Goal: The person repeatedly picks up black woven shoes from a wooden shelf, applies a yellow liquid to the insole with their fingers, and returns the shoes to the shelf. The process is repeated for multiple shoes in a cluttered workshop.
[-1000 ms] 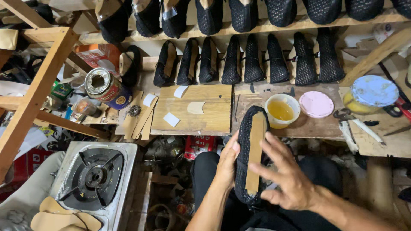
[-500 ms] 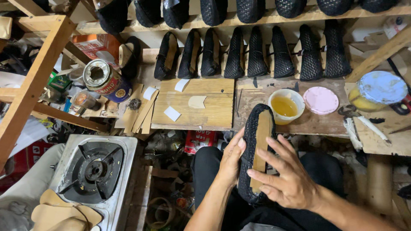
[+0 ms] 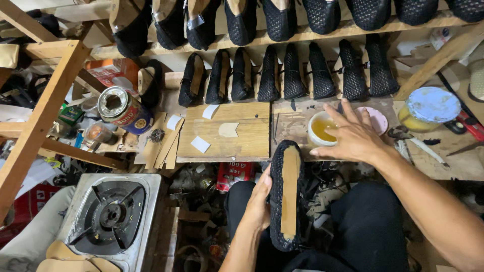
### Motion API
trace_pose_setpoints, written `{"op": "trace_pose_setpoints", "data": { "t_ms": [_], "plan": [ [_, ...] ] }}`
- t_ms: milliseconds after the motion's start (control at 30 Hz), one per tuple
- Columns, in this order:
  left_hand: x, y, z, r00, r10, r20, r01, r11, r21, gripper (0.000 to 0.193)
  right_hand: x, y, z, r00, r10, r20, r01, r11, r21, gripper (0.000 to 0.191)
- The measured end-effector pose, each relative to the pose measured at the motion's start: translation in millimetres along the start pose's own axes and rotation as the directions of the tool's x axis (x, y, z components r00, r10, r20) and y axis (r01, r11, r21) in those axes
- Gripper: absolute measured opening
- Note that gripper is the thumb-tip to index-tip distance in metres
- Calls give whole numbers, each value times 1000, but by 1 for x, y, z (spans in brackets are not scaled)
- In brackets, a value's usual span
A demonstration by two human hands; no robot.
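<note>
While the left hand (image 3: 259, 204) cups the side of a black mesh shoe (image 3: 286, 194), its fingers are curled against the upper and clamped on it, holding it sole-up over the person's lap, just below the front edge of the table (image 3: 227, 146). Its long axis runs nearly straight away from the person, one end pointing toward the table and the other toward the knees; which end is toe and which is heel is not clear. A tan insole strip (image 3: 290, 191) lies along that same axis, down the middle of the upturned shoe.

Well apart from the shoe, the right hand (image 3: 353, 133) lies over the table with its fingers spread apart, gripping nothing, its fingertips at the rim of a small white cup (image 3: 320, 130) of yellow glue. Just beyond the hand sits a pink lid (image 3: 379, 121), and farther right a jar with a pale blue lid (image 3: 432, 106).

Behind the cup, a row of black mesh shoes (image 3: 302, 70) stands on end against the back of the table. To the left are an open tin can (image 3: 121, 108), and lower down a gas stove (image 3: 108, 214).
</note>
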State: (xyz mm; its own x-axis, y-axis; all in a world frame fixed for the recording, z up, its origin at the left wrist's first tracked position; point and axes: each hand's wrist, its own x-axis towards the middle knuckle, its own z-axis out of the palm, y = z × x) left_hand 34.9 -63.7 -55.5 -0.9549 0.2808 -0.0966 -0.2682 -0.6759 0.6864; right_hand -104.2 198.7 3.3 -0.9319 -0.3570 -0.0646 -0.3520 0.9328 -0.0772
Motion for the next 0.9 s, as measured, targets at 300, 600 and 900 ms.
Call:
{"op": "trace_pose_setpoints", "data": {
  "t_ms": [300, 600, 900],
  "plan": [
    [12, 4, 8, 991, 64, 115, -70, 996, 52, 75, -39, 2, 5, 953, -25, -302, 223, 730, 646, 54],
    [17, 8, 36, 982, 53, 180, -59, 998, 30, 71, -104, -90, 0, 632, -414, -655, 633, 764, 127, 53],
    [11, 12, 35, 984, 28, 175, -41, 996, 75, 73, -121, -102, 1, 569, -474, -672, 701, 707, 95, 34]
  ]
}}
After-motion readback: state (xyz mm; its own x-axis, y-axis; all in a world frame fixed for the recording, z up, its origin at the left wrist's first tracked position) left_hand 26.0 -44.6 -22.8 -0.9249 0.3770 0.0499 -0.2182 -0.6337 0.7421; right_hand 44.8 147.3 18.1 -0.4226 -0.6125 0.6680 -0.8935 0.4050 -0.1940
